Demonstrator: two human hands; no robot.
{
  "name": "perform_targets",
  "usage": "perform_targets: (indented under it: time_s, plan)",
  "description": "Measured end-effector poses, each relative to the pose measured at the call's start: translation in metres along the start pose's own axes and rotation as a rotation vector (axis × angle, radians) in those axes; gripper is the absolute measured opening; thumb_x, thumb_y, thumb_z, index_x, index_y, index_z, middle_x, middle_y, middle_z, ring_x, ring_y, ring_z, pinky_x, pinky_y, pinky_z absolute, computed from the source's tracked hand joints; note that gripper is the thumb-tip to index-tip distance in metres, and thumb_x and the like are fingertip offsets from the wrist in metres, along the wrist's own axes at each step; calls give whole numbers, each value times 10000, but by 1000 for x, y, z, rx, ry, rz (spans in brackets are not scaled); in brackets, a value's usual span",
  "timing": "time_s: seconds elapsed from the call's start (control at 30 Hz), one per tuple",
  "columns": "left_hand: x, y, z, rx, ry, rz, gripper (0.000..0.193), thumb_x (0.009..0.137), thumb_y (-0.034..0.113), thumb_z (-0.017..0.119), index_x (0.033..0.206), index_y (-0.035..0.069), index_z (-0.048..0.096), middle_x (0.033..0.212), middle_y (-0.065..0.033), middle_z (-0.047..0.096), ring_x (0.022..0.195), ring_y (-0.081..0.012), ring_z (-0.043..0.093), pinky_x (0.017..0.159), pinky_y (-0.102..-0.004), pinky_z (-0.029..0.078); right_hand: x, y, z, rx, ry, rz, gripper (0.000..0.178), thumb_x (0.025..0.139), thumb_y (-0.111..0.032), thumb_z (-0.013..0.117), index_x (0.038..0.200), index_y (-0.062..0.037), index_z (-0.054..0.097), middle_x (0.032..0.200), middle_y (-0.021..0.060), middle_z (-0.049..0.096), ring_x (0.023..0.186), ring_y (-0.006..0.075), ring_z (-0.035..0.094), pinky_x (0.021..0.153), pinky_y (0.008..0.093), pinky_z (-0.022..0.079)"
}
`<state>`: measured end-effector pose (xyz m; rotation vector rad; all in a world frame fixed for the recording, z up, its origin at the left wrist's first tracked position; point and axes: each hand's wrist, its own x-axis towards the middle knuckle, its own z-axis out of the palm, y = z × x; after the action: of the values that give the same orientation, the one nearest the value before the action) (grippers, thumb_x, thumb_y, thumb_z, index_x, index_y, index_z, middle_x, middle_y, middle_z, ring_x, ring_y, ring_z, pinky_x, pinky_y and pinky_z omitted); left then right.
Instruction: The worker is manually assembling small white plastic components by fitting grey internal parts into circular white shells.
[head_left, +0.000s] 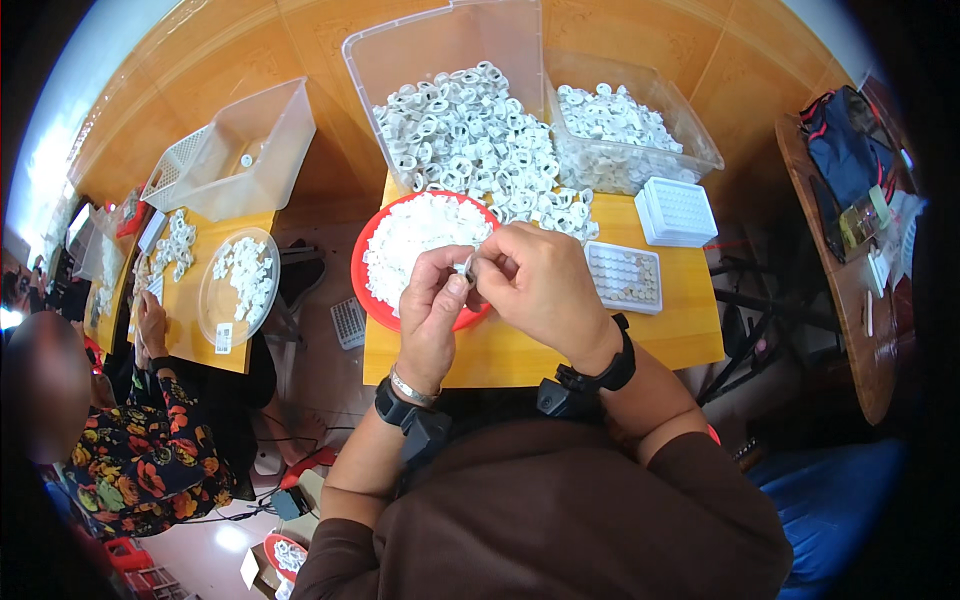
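Note:
My left hand [430, 318] pinches a small white plastic part [463, 268] between thumb and fingers. Closed against the same part, my right hand [545, 288] meets it fingertip to fingertip, and the fingers hide most of its shape. Both hands are over the right side of a red basin [360, 272] heaped with small white pieces [420, 238]. Just beyond them, white ring-shaped parts [520, 185] spill from a large clear bin [357, 62] onto the yellow table [650, 345]. Right of my right hand lies a white tray [600, 258] holding several small round pieces.
A second clear bin [712, 150] of white parts and a stack of white trays [677, 212] stand at the back right. At the left, a co-worker in a floral sleeve [150, 465] sits by another table with a round clear lid [210, 318] of white pieces. A wooden board [850, 300] stands far right.

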<state>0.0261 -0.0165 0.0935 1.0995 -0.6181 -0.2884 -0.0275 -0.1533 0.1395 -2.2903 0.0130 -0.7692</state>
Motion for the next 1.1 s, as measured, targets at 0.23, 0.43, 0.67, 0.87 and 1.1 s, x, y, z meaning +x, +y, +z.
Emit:
perform_targets:
  time_s: [0.23, 0.43, 0.67, 0.87, 1.1]
  plan:
    - [2, -1, 0, -124, -16, -102, 309, 996, 221, 431, 1171, -19, 516, 896, -85, 609, 723, -130, 568, 667, -257, 477, 1, -7, -12, 380, -163, 281, 105, 839, -69, 635, 780, 18, 635, 723, 162, 656, 609, 256, 651, 563, 346, 493]
    - [3, -1, 1, -258, 1, -160, 320, 993, 261, 428, 1134, -13, 516, 847, -84, 606, 673, -129, 559, 626, -252, 462, -2, 5, -6, 306, -113, 171, 126, 865, -85, 639, 824, 32, 664, 655, 66, 633, 556, 81, 550, 496, 247, 417]
    - [1, -1, -7, -433, -52, -209, 322, 994, 278, 439, 1124, -6, 514, 842, -102, 613, 659, -138, 555, 613, -261, 449, -4, -3, -10, 289, -165, 178, 112, 856, -77, 649, 822, 29, 653, 708, 76, 641, 592, 96, 570, 534, 256, 444]
    - [-4, -3, -15, -541, -104, -213, 357, 997, 303, 446, 1140, -17, 511, 877, -131, 614, 670, -166, 564, 616, -271, 453, -7, -9, -10, 364, -170, 128, 96, 844, -71, 631, 795, 12, 635, 725, 144, 631, 624, 263, 627, 574, 343, 476]
    - [-5, -7, -26, -584, -192, -184, 379, 997, 314, 454, 1145, -30, 512, 897, -134, 606, 689, -173, 576, 615, -275, 454, -7, -15, -8, 306, -182, 29, 87, 851, -59, 618, 795, 8, 619, 747, 136, 626, 658, 284, 622, 599, 347, 474]
